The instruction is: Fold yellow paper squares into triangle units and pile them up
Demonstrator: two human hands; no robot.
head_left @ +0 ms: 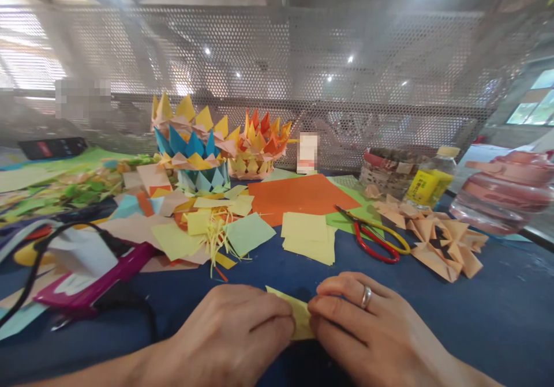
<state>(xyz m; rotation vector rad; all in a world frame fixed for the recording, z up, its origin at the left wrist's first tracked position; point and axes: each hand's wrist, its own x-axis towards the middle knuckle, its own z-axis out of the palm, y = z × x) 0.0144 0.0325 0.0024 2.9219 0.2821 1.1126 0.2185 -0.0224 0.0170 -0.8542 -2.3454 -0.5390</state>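
A small piece of yellow paper (pixel 300 313) lies between my two hands at the near part of the blue table. My left hand (pixel 236 332) pinches its left side with the fingers drawn together. On the other side my right hand (pixel 367 323), with a silver ring on one finger, grips the right end. Both hands hide much of the paper. Just beyond them rests a stack of yellow paper squares (pixel 308 237). Scissors with red and yellow handles (pixel 374 237) lie to the right of the stack, their tips on orange paper (pixel 298 196).
Folded peach paper pieces (pixel 450 248), a yellow-labelled bottle (pixel 430 185) and a pink jug (pixel 506 194) stand at right. Layered paper crowns (pixel 199 150) stand behind scattered paper. A purple device (pixel 95 283) with black cables lies left. Perforated metal mesh (pixel 329 87) rises behind.
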